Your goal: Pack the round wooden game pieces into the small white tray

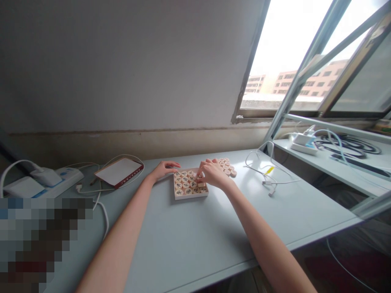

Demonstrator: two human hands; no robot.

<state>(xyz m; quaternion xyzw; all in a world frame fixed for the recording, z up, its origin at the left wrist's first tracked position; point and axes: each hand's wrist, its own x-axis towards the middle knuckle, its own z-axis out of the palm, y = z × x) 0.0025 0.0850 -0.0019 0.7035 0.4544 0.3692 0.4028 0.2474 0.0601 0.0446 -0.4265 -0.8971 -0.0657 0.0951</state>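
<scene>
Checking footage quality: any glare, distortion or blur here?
Head view: the window is blown out white; wide-angle bending tilts the window frame; a pixelated block covers the lower left; the hands, right hand and left hand, and the box of pieces stay evenly lit.

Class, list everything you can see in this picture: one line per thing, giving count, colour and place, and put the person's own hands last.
box: one, white, centre of the table, holding round pieces.
pieces in the box: many, pale wood with dark marks, in rows.
loose pieces: a small pile, pale wood, right of the box.
lid: one, white with red edge, left of the box.
power strip: one, white, far left.
cable: one, white, right on the table.
table: one, pale blue-grey.
window: one, open, upper right.
left hand: resting at the box's far left corner.
right hand: fingers on a piece at the box's right side.
</scene>
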